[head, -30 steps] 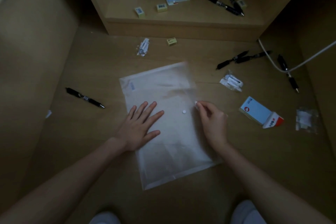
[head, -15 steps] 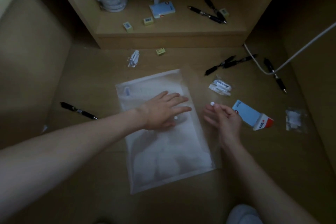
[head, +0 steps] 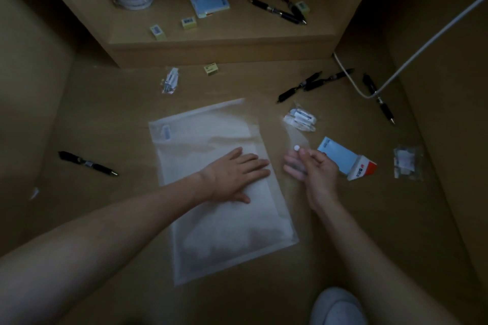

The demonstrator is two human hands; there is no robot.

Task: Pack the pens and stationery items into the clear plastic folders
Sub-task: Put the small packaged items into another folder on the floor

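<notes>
The clear plastic folder [head: 219, 192], a frosted, limp rectangle, lies mid-frame on the wooden floor [head: 105, 113], its flap now drawn further open to the right than a second ago. The left hand [head: 235, 174] has slid across and presses flat on it, fingers straight, while the right hand [head: 314, 169] pinches the flap's small round white snap button [head: 296, 148].

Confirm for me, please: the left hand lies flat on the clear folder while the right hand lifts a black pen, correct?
Not quite. In the head view the left hand does lie flat on the clear folder, but the right hand pinches the folder's flap at its white snap button, not a pen.
</notes>
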